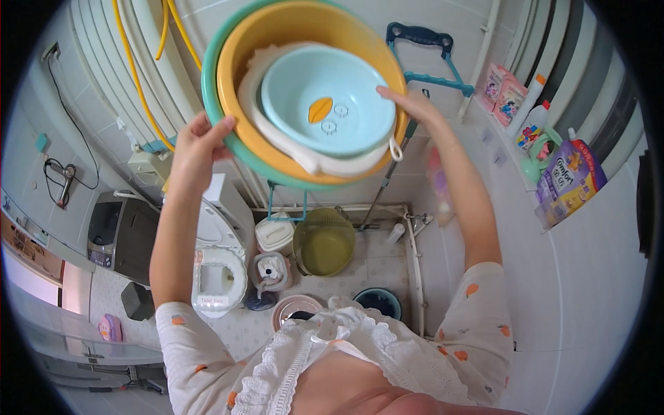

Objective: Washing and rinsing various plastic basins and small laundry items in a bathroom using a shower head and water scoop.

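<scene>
A stack of nested washbasins is held up in front of me, above the floor. Innermost sits a light blue basin (297, 104) with an orange beak and two eyes drawn on its bottom. Around it are a white basin (277, 142), a larger yellow basin (311, 28) and an outermost green basin (210, 83). My left hand (199, 149) grips the stack's left edge, thumb over the yellow rim. On the right side, my right hand (413, 107) is closed on the stack, thumb over the light blue rim; its other fingers are mostly hidden.
Below stand a toilet (220, 277), a white lidded bin (275, 234), an olive bucket (324, 242), a pink basin (294, 306) and a dark teal basin (377, 301). Bottles and a purple pouch (570, 176) line the right ledge. A blue folding frame (432, 77) leans behind.
</scene>
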`<act>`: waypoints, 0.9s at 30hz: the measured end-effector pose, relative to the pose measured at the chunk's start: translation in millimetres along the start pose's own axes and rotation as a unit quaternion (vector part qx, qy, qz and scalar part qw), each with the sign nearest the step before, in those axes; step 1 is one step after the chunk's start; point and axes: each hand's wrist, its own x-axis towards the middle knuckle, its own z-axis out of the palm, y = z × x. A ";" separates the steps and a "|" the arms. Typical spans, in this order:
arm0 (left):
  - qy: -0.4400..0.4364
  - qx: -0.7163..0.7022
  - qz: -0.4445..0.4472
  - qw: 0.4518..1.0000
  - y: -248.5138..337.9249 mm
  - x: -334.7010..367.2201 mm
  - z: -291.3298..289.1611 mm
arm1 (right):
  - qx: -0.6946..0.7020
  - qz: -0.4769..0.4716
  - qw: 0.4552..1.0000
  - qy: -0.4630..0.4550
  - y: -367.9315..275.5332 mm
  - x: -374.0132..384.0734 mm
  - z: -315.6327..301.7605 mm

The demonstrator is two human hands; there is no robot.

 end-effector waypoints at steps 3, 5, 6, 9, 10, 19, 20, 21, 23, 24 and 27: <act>-0.038 0.011 0.074 0.996 20.6 43.6 12.3 | -0.045 -0.081 0.989 0.111 -11.0 35.0 -42.9; -0.049 0.038 0.141 0.988 30.4 75.3 19.8 | -0.125 -0.122 0.971 0.166 -55.2 27.3 -71.3; -0.063 0.045 0.174 0.982 35.9 95.4 34.5 | -0.131 -0.150 0.956 0.215 -50.9 40.0 -97.8; -0.100 0.071 0.239 0.963 45.5 152.4 66.0 | -0.158 -0.155 0.935 0.278 -60.2 43.4 -135.1; -0.106 0.067 0.243 0.962 46.2 168.9 81.6 | -0.159 -0.174 0.912 0.337 -56.4 45.7 -149.6; -0.257 -0.048 0.281 0.923 1.5 277.4 199.7 | -0.162 -0.053 0.798 0.578 -5.4 43.8 -202.9; -0.249 -0.060 0.246 0.935 -9.5 276.2 208.2 | -0.169 -0.033 0.801 0.573 0.2 41.0 -203.0; -0.241 -0.074 0.210 0.945 -18.9 276.6 216.4 | -0.177 -0.014 0.803 0.569 4.2 36.8 -204.4; -0.220 -0.092 0.185 0.953 -41.5 289.5 220.1 | -0.192 -0.015 0.806 0.559 4.6 40.1 -202.1; -0.205 -0.110 0.156 0.960 -46.1 291.0 224.5 | -0.208 -0.010 0.808 0.551 5.9 40.5 -202.0; -0.181 -0.054 0.104 0.977 -53.7 293.6 230.2 | -0.245 0.009 0.802 0.545 -7.5 56.2 -206.2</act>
